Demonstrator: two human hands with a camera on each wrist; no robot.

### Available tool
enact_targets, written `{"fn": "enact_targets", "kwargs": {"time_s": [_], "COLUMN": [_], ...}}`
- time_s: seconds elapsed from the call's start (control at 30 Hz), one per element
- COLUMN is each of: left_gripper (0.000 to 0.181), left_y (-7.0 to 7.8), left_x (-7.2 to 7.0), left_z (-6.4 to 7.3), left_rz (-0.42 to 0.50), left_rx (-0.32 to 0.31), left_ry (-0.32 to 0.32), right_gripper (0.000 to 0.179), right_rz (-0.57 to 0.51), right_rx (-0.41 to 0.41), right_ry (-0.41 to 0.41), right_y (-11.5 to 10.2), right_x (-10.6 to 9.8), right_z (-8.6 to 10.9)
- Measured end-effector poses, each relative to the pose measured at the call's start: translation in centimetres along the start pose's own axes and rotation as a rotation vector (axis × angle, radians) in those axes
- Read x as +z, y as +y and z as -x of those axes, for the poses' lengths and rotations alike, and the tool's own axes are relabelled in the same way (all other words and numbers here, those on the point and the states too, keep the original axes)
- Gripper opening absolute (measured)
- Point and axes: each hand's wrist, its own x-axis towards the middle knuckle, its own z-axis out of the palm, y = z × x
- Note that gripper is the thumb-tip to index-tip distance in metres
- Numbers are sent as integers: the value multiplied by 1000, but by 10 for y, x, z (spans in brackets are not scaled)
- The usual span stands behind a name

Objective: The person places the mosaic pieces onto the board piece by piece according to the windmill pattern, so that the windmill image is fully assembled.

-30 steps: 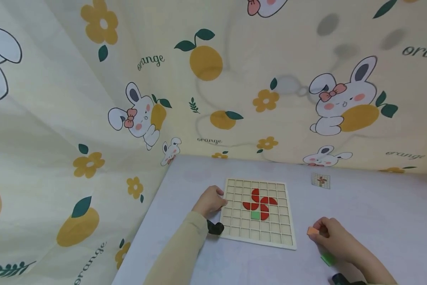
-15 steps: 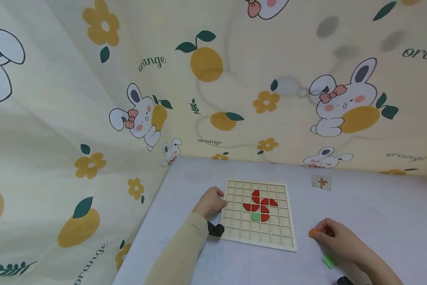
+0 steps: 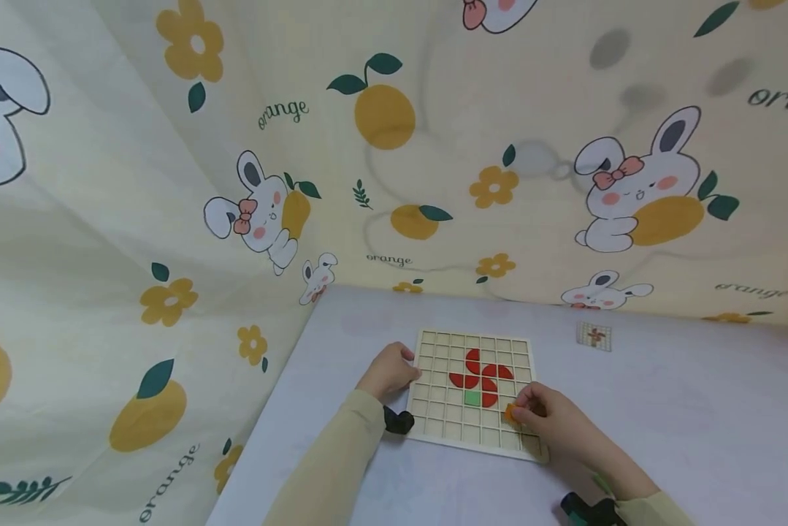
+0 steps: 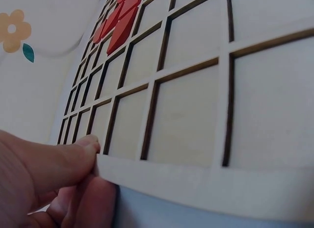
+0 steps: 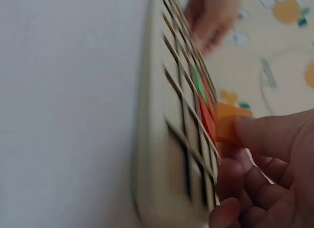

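A wooden grid board (image 3: 446, 431) lies on the table, with several red quarter-round pieces (image 3: 489, 393) in a pinwheel shape near its middle. A green square piece (image 3: 472, 398) fills a cell beside the lowest red one. At the board's left edge, my left hand (image 3: 388, 371) pinches the rim, its thumb (image 4: 73, 157) on top. Over the board's right part, my right hand (image 3: 554, 416) holds an orange block (image 5: 228, 122) between thumb and fingers. In the right wrist view this block looks square-faced.
A small pattern card (image 3: 594, 336) showing a red pinwheel lies at the back of the table. Another green piece (image 3: 600, 482) is mostly hidden by my right forearm. A printed cloth (image 3: 433, 168) hangs behind and to the left.
My right hand has carried the orange block left from beside the board to over its right part. My left hand stays at the left edge.
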Motion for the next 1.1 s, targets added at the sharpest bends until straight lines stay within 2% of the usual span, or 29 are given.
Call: {"fn": "enact_targets", "kwargs": {"time_s": [0.2, 0.37, 0.53, 0.77, 1.1], "left_gripper": [30, 30, 29, 29, 29], "left_y": [3, 7, 6, 3, 1], "left_x": [2, -1, -2, 2, -1], "left_z": [0, 1, 1, 0, 1], "left_rz": [6, 6, 3, 5, -9], "left_rx": [2, -13, -35, -17, 1], "left_ry": [-20, -5, -3, -9, -3], "right_gripper": [14, 13, 11, 11, 12], "right_rz": [51, 118, 149, 179, 146], "right_rx": [-46, -45, -55, -75, -85], "right_ry": [24, 100, 115, 138, 101], "right_y": [-11, -20, -29, -30, -27], "right_x": [31, 44, 54, 62, 61], "right_z": [-10, -13, -14, -14, -17]}}
